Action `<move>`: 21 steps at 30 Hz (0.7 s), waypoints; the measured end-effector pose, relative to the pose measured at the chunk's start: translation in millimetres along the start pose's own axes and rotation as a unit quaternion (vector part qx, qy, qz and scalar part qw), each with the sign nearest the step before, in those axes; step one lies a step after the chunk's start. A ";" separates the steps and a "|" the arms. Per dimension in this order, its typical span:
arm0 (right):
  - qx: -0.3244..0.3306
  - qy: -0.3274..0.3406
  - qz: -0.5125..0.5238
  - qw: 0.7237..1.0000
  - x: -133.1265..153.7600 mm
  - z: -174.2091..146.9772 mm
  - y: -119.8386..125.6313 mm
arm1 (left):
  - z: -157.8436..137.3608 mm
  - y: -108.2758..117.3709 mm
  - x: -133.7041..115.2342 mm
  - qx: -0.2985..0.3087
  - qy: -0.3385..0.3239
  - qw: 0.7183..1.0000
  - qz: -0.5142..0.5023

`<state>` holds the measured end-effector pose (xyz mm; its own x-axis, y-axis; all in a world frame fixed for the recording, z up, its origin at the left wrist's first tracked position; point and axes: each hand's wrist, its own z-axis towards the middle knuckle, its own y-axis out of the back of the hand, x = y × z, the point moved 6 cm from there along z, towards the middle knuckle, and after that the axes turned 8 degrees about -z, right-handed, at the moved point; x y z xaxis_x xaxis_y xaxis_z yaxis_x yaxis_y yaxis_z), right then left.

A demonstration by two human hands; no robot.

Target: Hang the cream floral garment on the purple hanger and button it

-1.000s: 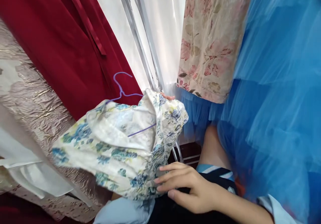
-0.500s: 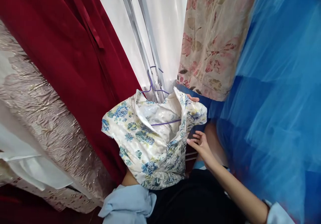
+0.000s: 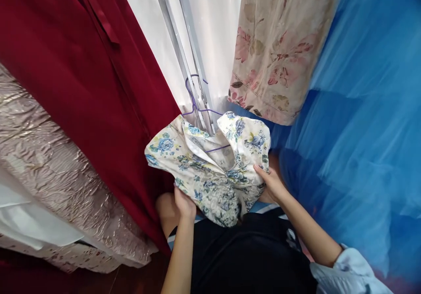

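A white short-sleeved blouse (image 3: 204, 171) with blue flowers is spread in front of me on a purple wire hanger (image 3: 195, 105). The hanger's hook stands above the open neckline, and its lower bar shows inside the neck. My left hand (image 3: 184, 204) grips the blouse's left side near the waist, its fingers mostly behind the cloth. On the other side, below the sleeve, my right hand (image 3: 272, 184) pinches the fabric with the thumb on top. The lower part of the blouse is bunched above my lap.
A dark red garment (image 3: 108, 87) and a textured pinkish one (image 3: 69, 166) hang on the left. Grey metal poles (image 3: 179, 35) rise ahead before white cloth. A pink-flowered garment (image 3: 276, 57) and blue tulle (image 3: 362, 145) hang on the right.
My left hand, hidden before, has come out to the left side of the blouse. My right hand has closed on its right side. The neckline lies flatter and narrower.
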<state>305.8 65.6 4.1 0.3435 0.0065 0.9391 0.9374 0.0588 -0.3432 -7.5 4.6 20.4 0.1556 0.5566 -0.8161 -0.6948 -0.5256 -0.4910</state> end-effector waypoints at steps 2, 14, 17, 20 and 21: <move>-0.013 0.013 -0.016 1.000 -0.6 1.0 2.6 | -14.5 6.1 -2.2 -0.014 -0.044 0.998 0.042; 0.037 -0.004 -0.044 0.998 -2.3 -3.0 -3.0 | -55.8 -92.9 1.4 0.265 -0.108 0.894 0.344; 0.039 0.002 -0.043 0.998 -3.4 -2.7 -6.7 | -52.2 -88.7 5.9 0.246 -0.104 0.894 0.361; 0.034 -0.001 -0.028 0.999 -3.7 -2.2 -13.0 | -50.6 -82.7 8.4 0.242 -0.102 0.894 0.363; 0.037 -0.003 -0.021 0.999 -3.5 -2.4 -15.9 | -50.1 -81.2 7.9 0.239 -0.104 0.894 0.364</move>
<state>289.8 62.3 6.3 0.3034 0.0085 0.9528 0.9442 0.1322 -0.3018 85.4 19.5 38.6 -0.5591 0.3130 -0.7677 -0.7876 -0.4900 0.3737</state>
